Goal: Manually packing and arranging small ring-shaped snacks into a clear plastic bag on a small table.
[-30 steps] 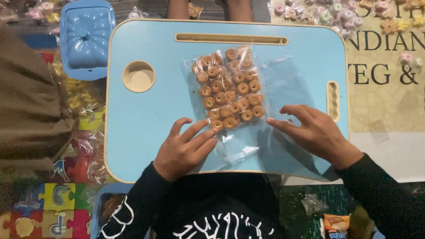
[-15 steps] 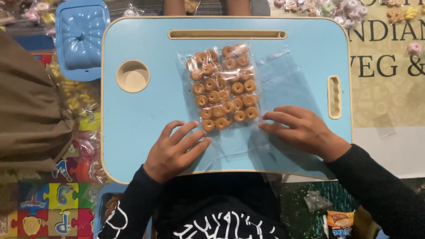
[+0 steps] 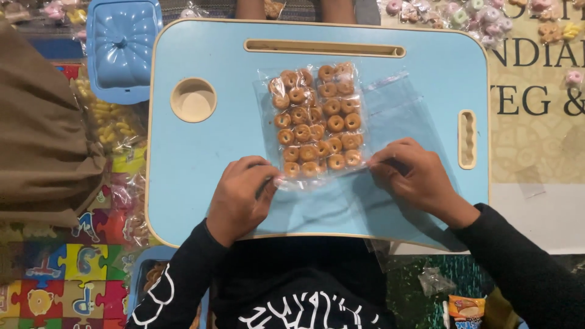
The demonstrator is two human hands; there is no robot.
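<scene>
A clear plastic bag (image 3: 317, 119) filled with several small round brown ring biscuits lies flat on a light blue lap table (image 3: 201, 152). My left hand (image 3: 241, 198) pinches the bag's near left corner with closed fingers. My right hand (image 3: 414, 176) pinches the near right corner. An empty clear bag (image 3: 405, 116) lies beside the filled one, on the right, partly under my right hand. More clear plastic spreads over the table between my hands.
The table has a round cup recess (image 3: 193, 99), a long slot (image 3: 324, 47) along its far edge and a handle slot (image 3: 467, 139) at the right. A blue lidded box (image 3: 122, 45) sits at upper left, with bagged sweets (image 3: 116, 131) and a puzzle mat (image 3: 55, 274) below.
Both hands have closed from flat, spread fingers into pinches at the bag's near corners. The filled bag has stayed in place on the table.
</scene>
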